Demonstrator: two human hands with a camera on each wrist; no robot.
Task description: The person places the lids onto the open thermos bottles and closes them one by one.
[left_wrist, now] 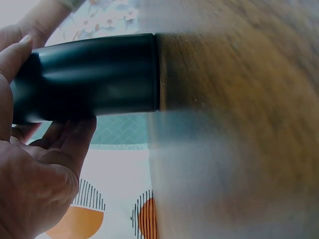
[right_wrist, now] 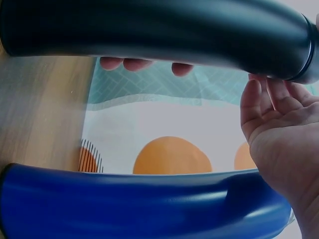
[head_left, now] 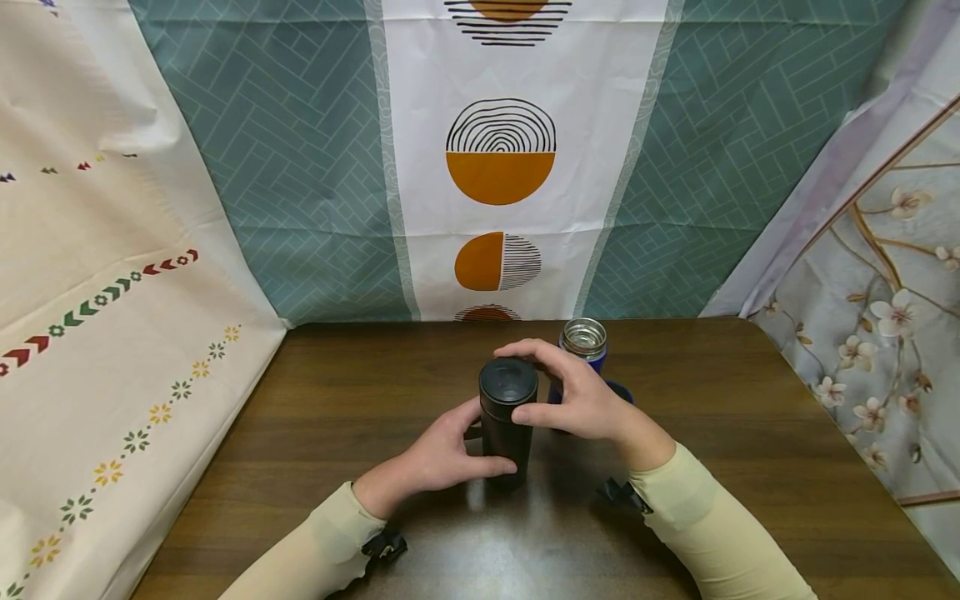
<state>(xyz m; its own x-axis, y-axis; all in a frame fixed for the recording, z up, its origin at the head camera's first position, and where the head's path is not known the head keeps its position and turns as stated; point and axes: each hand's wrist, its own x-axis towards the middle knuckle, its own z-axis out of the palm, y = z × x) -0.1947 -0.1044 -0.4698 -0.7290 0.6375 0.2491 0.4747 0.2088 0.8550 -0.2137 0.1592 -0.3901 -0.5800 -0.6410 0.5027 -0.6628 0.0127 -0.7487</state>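
Two-handed grip on the black flask [head_left: 504,440] — left hand [head_left: 446,452] round the body, right hand [head_left: 581,398] round the top; upright on the table [head_left: 345,383], left of the blue flask [right_wrist: 149,204]. Probably stiff, slick, weighty if full — best held mid-body.

A brown wooden table [head_left: 322,400] is spreading before a teal and white curtain [head_left: 285,167], whose middle strip [head_left: 427,133] is showing orange circles [head_left: 501,177] with black lines. On the left, a cream cloth [head_left: 112,225] is sloping down, bearing rows of coloured flowers [head_left: 160,413] and arrows [head_left: 72,318]; on the right, a pale cloth [head_left: 926,333] is showing blossoming branches [head_left: 877,248]. Light [head_left: 487,542] is gleaming on the table's near part.
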